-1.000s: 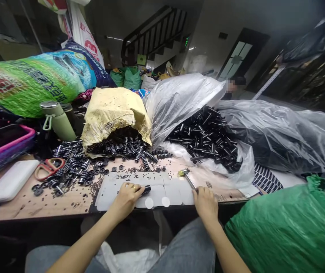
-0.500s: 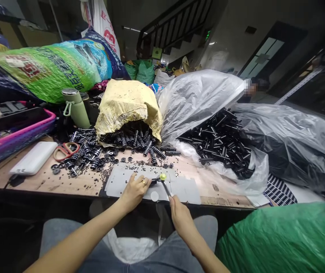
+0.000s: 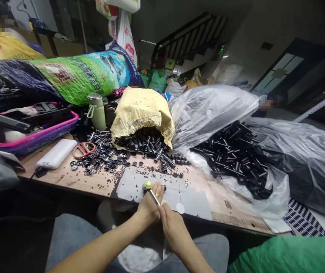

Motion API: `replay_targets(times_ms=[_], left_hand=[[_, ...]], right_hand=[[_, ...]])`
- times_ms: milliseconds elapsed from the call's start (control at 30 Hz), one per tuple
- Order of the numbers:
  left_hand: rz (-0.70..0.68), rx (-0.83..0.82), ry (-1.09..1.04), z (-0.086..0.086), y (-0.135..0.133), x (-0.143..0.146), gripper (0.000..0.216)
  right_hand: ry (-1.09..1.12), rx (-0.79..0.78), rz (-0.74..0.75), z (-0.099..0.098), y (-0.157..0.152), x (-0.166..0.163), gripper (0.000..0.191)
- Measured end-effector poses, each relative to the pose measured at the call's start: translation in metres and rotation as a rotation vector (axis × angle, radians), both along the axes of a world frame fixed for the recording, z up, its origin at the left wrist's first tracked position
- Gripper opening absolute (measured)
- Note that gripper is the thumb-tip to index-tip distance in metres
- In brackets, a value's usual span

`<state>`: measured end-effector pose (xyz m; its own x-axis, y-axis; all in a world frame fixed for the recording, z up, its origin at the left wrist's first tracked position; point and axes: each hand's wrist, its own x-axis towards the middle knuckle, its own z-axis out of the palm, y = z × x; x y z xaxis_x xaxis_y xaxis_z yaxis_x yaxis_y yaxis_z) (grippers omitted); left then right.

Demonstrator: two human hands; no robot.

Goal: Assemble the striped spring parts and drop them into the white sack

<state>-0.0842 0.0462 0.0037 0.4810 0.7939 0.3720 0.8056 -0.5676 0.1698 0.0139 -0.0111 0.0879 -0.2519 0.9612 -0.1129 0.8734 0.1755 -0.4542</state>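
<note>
My left hand [image 3: 150,204] is closed round a short black tube-like part [image 3: 164,187], which lies on a grey sheet [image 3: 192,199] at the table's front edge. The far end of the part pokes out past my fingers; most of it is hidden. In my right hand [image 3: 172,223] is the handle of a small hammer [image 3: 153,196]. Its yellow-green head [image 3: 148,185] is over the left end of the part, just left of my left fingers. Whether the head touches the part, I cannot tell. My right fingers are close beside my left wrist.
Small black rings and discs lie scattered behind the sheet. A yellow sack [image 3: 144,108] spills ribbed black parts [image 3: 159,154]. Clear plastic [image 3: 213,108] partly covers a heap of black tubes [image 3: 236,151]. Scissors [image 3: 84,150], a white power bank [image 3: 56,153] and a green flask [image 3: 97,115] stand left.
The hammer head has gone from the right side of my left hand to its left side. My right hand has come in closer to my left. The camera view has shifted.
</note>
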Motion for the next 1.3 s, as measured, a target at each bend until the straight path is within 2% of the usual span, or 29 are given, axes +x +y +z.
replay_targets(times_ms=[100,167,200,300,367,433,567,600,667,733,833,933,1033,1133,1233,1300], left_hand=[[0.047,-0.055,-0.045,0.019,0.002,-0.001,0.038],[0.044,-0.070,-0.063,0.030,-0.011,0.001,0.037],[-0.001,-0.071,-0.073,0.032,-0.022,0.002,0.036],[-0.162,-0.082,-0.127,0.035,-0.057,0.000,0.032],[-0.159,-0.105,-0.172,0.037,-0.064,-0.014,0.032],[-0.010,-0.101,-0.195,0.042,-0.050,-0.041,0.034],[0.536,-0.015,-0.121,0.056,0.013,-0.118,0.039],[0.619,-0.021,-0.074,0.057,0.027,-0.135,0.040],[0.691,-0.067,0.021,0.058,0.046,-0.159,0.040],[0.688,-0.129,0.097,0.056,0.056,-0.171,0.036],[0.675,-0.175,0.169,0.052,0.058,-0.174,0.027],[0.660,-0.167,0.172,0.051,0.055,-0.177,0.021],[0.623,-0.083,0.054,0.054,0.045,-0.182,0.022],[0.526,0.002,-0.099,0.056,0.028,-0.176,0.025],[0.408,-0.023,-0.152,0.051,0.010,-0.157,0.023],[0.377,-0.055,-0.114,0.045,0.003,-0.142,0.017]], right_hand=[[0.042,0.044,-0.125,0.007,0.006,0.019,0.043],[0.007,0.073,-0.198,0.010,0.013,0.039,0.043],[-0.032,0.081,-0.228,0.009,0.017,0.050,0.042],[-0.184,0.078,-0.303,-0.004,0.030,0.086,0.038],[-0.287,0.068,-0.356,-0.016,0.037,0.107,0.036],[-0.377,0.088,-0.406,-0.026,0.042,0.123,0.036],[-0.519,0.241,-0.411,-0.041,0.050,0.141,0.031],[-0.554,0.284,-0.399,-0.044,0.051,0.144,0.030],[-0.600,0.356,-0.382,-0.049,0.054,0.147,0.028],[-0.595,0.408,-0.381,-0.051,0.056,0.147,0.027],[-0.502,0.506,-0.381,-0.048,0.058,0.135,0.028],[-0.250,0.555,-0.253,-0.039,0.064,0.102,0.027],[-0.006,0.457,-0.058,-0.031,0.082,0.050,0.021],[0.106,0.368,0.083,-0.027,0.112,-0.007,0.018],[0.145,0.350,0.165,-0.029,0.145,-0.050,0.016],[0.157,0.332,0.188,-0.032,0.161,-0.066,0.012]])
